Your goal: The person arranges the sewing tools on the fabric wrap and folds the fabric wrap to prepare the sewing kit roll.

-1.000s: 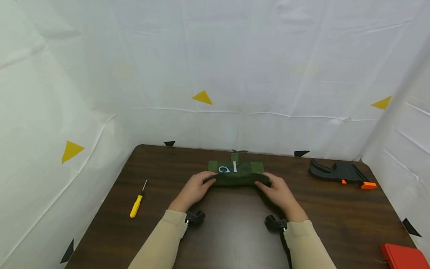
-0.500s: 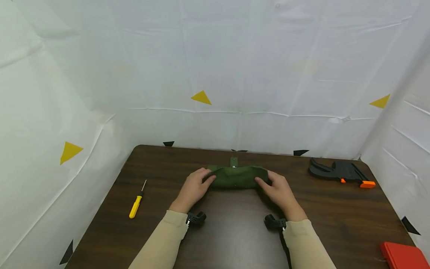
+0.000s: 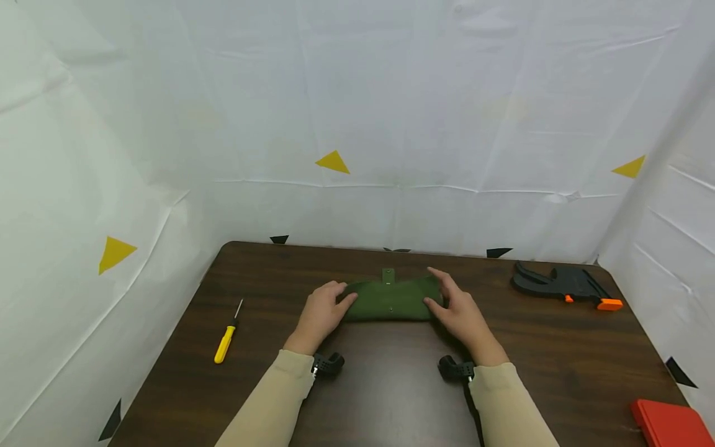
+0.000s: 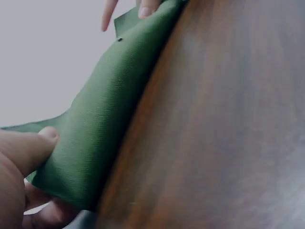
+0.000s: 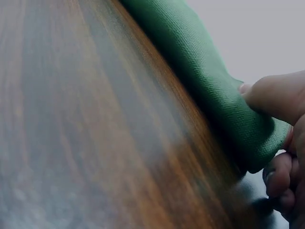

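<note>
A green fabric pouch [image 3: 391,299], folded over on itself, lies across the far middle of the table. Its narrow strap [image 3: 388,276] points toward the wall, and a small snap shows on the near face. At the left end my left hand [image 3: 321,313] grips the pouch, thumb [image 4: 45,136] on top and fingers curled around the end. My right hand [image 3: 460,313] holds the other end, its thumb [image 5: 257,93] on the fabric and lower fingers curled beside the end, while the index finger reaches up past the far edge. Whatever lies inside is hidden under the fold.
A yellow-handled screwdriver [image 3: 226,341] lies on the left of the brown table [image 3: 385,385]. Far right is a black bar clamp [image 3: 561,285] with orange parts. A red case [image 3: 673,423] sits at the near right corner. White sheeting [image 3: 391,93] rises behind and at both sides.
The green fabric has been folded over toward the far side, covering the blue ring and white strip seen before. My right index finger has lifted and straightened away from the pouch.
</note>
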A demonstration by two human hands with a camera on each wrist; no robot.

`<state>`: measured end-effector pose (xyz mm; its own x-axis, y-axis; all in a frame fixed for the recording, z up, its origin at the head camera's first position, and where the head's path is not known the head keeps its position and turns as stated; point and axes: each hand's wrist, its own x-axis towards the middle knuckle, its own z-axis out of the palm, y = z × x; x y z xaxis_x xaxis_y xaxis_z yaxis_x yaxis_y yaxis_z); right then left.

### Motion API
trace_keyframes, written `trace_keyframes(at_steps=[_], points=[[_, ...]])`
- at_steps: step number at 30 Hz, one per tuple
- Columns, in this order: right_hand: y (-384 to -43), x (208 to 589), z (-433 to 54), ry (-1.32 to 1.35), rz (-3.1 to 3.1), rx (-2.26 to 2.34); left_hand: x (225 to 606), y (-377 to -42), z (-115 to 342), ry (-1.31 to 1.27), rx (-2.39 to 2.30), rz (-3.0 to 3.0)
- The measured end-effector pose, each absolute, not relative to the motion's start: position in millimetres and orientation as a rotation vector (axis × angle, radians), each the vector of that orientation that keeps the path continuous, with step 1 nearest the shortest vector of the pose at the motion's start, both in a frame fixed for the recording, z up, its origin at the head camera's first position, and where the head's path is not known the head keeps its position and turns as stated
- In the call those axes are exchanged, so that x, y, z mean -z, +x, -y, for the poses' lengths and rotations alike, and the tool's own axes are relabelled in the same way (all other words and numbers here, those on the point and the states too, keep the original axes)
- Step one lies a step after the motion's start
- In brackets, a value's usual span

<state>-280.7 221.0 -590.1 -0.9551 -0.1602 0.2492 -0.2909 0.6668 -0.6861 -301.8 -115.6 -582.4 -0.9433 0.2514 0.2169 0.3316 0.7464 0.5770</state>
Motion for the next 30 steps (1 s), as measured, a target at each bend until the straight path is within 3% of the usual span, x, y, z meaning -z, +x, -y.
trace_keyframes(at_steps=[11,20,30], points=[[-285,590,-213,0.366,2.766,-1.000,588,-302,104,-0.360,0.883,2.811],[-284,599,-217,0.465,2.690,-0.934,578,-284,84,-1.001,0.771,2.754],[-286,595,-216,0.539,2.676,-0.939,586,-277,74,-0.938,0.598,2.954]])
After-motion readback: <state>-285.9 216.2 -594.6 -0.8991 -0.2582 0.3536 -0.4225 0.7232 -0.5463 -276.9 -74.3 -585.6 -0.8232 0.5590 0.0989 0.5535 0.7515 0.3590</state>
